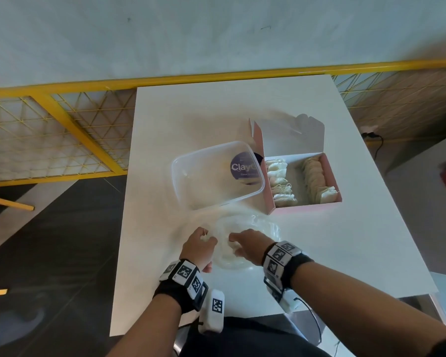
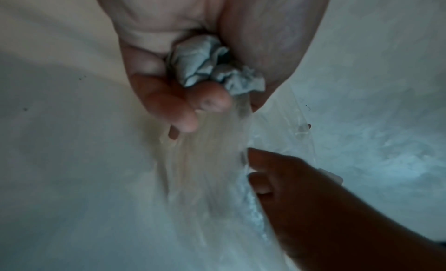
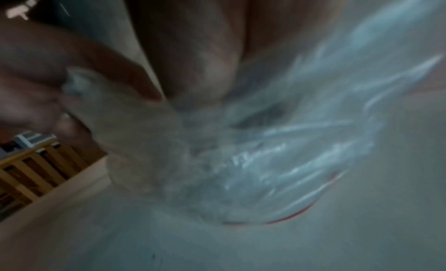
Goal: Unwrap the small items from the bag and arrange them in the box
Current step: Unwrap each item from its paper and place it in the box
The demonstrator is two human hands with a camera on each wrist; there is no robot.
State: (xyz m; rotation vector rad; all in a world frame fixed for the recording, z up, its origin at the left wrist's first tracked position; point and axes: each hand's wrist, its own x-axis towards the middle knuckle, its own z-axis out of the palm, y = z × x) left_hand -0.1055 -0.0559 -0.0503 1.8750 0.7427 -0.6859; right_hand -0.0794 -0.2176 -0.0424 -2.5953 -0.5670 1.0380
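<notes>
While the white table carries everything, the pink box sits open toward its far right, two rows of pale tea bags lined up inside. Just left of the box, touching its corner, stands a clear plastic tub with a purple label. Nearer the person, a crumpled clear bag lies on the table just in front of the tub. Both hands meet at the bag's near edge. The left hand has its fingers curled around a crumpled pale wrapper, the bag's film trailing from its fingertips. The right hand pinches the bag's film just beside it.
</notes>
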